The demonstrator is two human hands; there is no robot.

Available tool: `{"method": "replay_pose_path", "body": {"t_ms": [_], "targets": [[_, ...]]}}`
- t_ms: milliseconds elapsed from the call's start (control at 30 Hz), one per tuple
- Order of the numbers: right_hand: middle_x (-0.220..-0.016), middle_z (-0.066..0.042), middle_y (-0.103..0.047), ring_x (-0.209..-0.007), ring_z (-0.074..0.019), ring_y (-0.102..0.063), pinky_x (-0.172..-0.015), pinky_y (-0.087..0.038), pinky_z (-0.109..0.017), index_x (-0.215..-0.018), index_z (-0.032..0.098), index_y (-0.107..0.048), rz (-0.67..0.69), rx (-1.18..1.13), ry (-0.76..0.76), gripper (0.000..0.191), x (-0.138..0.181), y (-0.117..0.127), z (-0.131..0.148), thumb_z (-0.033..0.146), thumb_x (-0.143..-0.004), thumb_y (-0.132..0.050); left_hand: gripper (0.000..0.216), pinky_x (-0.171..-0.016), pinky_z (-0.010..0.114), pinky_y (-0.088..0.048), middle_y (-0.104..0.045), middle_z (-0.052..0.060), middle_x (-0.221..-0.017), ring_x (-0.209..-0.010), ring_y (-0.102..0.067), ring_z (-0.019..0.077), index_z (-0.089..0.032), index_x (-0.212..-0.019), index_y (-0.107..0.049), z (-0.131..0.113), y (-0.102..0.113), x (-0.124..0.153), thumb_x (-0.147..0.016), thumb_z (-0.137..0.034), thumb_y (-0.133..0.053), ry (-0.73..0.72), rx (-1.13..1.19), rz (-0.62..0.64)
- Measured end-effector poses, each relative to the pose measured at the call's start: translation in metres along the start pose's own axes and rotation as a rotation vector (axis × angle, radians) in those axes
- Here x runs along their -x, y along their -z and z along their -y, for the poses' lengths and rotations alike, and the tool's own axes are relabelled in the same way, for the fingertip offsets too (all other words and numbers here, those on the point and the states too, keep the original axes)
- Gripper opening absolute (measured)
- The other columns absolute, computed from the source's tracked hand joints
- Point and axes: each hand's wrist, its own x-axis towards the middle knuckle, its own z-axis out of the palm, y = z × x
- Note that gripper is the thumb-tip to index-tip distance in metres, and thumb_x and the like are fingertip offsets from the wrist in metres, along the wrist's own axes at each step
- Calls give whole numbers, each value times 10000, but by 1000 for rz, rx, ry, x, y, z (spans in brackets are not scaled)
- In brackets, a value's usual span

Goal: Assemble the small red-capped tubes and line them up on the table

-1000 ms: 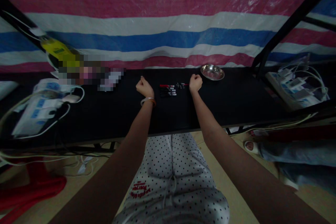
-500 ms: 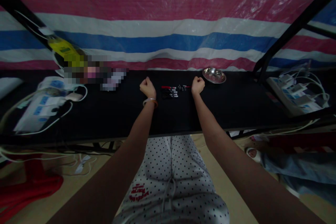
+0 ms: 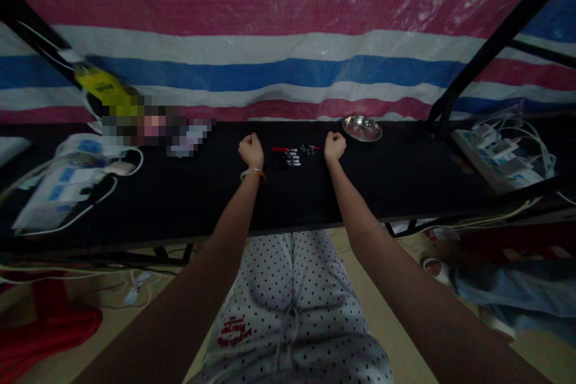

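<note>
My left hand (image 3: 251, 150) rests as a closed fist on the black table, with nothing showing in it. Bracelets circle that wrist. To its right lies a short stack of slim pen-like pieces (image 3: 285, 156), one red and the others dark, with silvery right ends. Beside them is a cluster of small dark bits (image 3: 308, 150), too small to name. A thin red stick (image 3: 318, 147) reaches from there to the edge of my right hand (image 3: 335, 146), which is also curled into a fist. A shiny metal dish (image 3: 362, 128) sits just behind and right of that hand.
Power strips with white cables lie on the table at left (image 3: 58, 192) and right (image 3: 499, 156). A yellow bottle (image 3: 105, 89) leans at the back left, near blurred items. Striped sheeting (image 3: 288, 72) hangs behind. Another person's leg (image 3: 508, 288) shows at lower right.
The view has shifted slightly, so things sit a little further left in the picture. Both fists stay in the same place relative to the small pieces and the dish.
</note>
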Motion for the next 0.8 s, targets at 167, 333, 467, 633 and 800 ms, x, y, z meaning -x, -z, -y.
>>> {"method": "replay_pose_path", "body": {"t_ms": [167, 333, 467, 633, 800], "targets": [[-510, 58, -386, -536, -125, -383, -600, -306, -233, -543, 214, -405, 18, -59, 15, 261, 0, 1, -3, 278, -792, -450, 357, -580, 239, -401, -504, 12, -582, -634, -554, 146, -158, -583, -511, 1, 2, 0, -865, -359, -422, -4, -64, 34], [-506, 60, -387, -533, -130, -391, -590, -303, -234, -538, 216, -414, 21, -63, -7, 258, 0, -1, -2, 282, -785, -453, 354, -580, 249, -407, -524, 21, -606, -644, -564, 155, -160, -615, -540, 1, 2, 0, -861, -383, -416, 0, -91, 40], [-506, 58, -391, -532, -131, -390, -594, -304, -237, -541, 216, -420, 10, -63, -2, 250, 0, 0, -1, 272, -783, -455, 352, -584, 254, -408, -530, 22, -618, -647, -564, 156, -157, -636, -556, 3, 1, 0, -862, -384, -411, -2, -90, 50], [-501, 58, -380, -524, -129, -374, -583, -295, -236, -539, 216, -415, 19, -55, 0, 252, 1, 1, 0, 277, -780, -457, 356, -582, 256, -404, -529, 22, -613, -635, -556, 153, -157, -639, -561, 5, 1, 0, -862, -388, -407, -10, -81, 51], [-502, 58, -378, -530, -129, -373, -587, -287, -238, -531, 215, -401, 20, -21, -7, 265, 1, 3, 3, 266, -784, -460, 351, -581, 257, -400, -536, 18, -614, -624, -551, 152, -163, -652, -565, 6, 0, -1, -859, -396, -403, -10, -89, 46]]}}
